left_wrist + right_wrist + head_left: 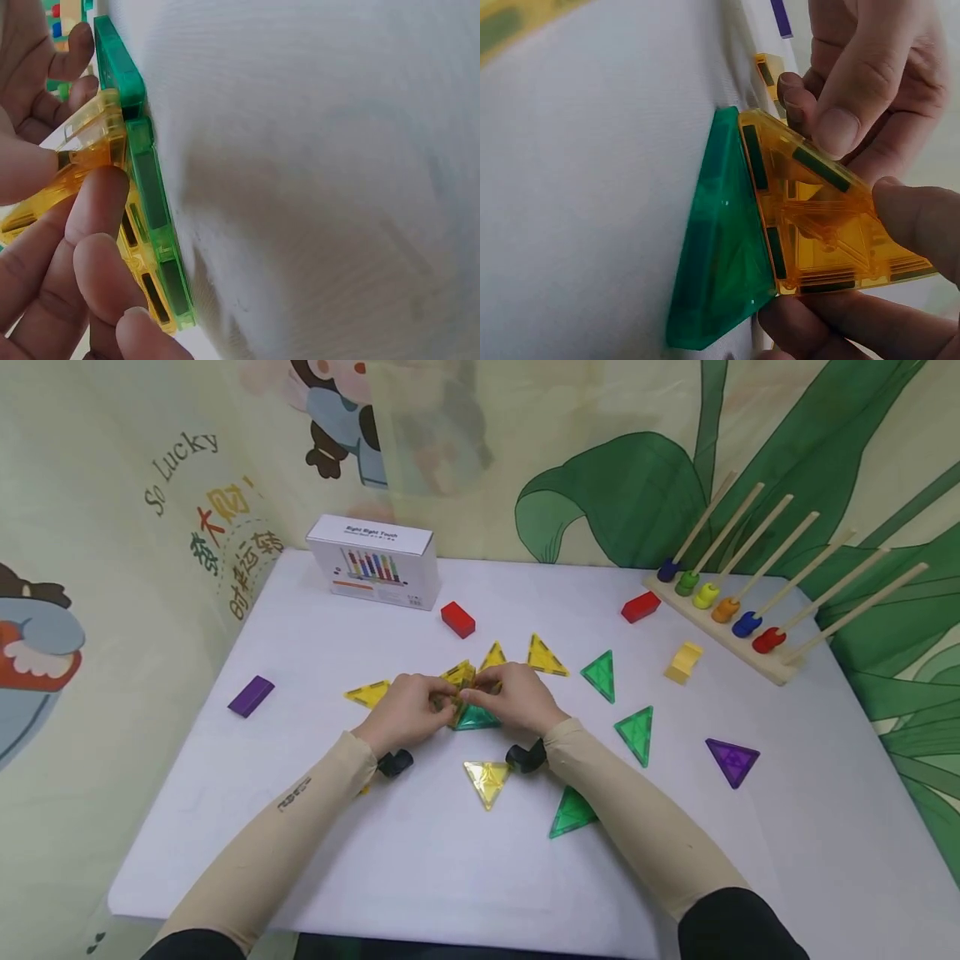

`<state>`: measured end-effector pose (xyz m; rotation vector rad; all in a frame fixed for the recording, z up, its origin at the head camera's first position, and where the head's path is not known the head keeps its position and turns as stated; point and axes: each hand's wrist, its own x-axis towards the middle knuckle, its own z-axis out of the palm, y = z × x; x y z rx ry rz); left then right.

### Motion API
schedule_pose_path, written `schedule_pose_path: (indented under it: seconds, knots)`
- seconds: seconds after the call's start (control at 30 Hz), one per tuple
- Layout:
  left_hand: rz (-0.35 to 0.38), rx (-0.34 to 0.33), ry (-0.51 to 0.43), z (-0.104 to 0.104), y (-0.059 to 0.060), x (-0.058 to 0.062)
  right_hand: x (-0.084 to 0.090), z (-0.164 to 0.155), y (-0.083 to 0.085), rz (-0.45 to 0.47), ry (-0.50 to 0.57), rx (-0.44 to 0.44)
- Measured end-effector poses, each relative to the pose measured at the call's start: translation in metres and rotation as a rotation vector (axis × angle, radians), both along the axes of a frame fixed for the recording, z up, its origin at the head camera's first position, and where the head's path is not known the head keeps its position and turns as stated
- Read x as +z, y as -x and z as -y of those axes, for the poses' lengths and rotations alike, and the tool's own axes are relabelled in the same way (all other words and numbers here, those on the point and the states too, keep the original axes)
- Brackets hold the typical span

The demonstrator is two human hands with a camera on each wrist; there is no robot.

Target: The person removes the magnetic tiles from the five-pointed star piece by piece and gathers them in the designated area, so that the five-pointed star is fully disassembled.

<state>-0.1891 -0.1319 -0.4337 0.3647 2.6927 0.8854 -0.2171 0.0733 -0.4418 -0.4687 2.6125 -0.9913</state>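
I am holding my left hand (405, 714) and my right hand (517, 697) together at the middle of the white table (787, 827), both pinching yellow triangle tiles (825, 217) that are standing up off a green triangle tile (720, 247) lying flat on the tabletop. In the right wrist view my thumb and fingers are curling round the upper edges of one yellow tile, whose bottom edge is meeting the green tile's edge; in the left wrist view my fingertips (101, 195) are pressing another yellow tile (82, 157) against the same green base (154, 195). These pieces are looking like hard, translucent plastic with dark bars set into their borders, probably magnets, so I am judging them light, stiff and smooth, likely to snap edge to edge yet slip if I squeeze the glossy faces. Gripping along the rims near the corners seems safest. Around my hands, more yellow, green and purple triangles are lying flat, along with a red block (457, 618), a purple block (251, 695) and a wooden peg rack (723, 614).
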Motion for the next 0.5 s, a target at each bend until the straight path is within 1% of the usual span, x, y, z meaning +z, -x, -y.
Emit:
schedule_pose_path:
  seconds: [0.13, 0.33, 0.5]
  knots:
    - [-0.013, -0.001, 0.012, -0.001, -0.001, 0.002, 0.003, 0.002, 0.0, -0.036, -0.03, 0.002]
    - [-0.045, -0.004, 0.028, -0.008, -0.002, 0.003, 0.004, 0.001, 0.0, -0.042, -0.041, 0.001]
    - [-0.084, 0.01, 0.039, -0.012, -0.003, 0.004, 0.004, -0.001, 0.001, -0.058, -0.044, 0.028]
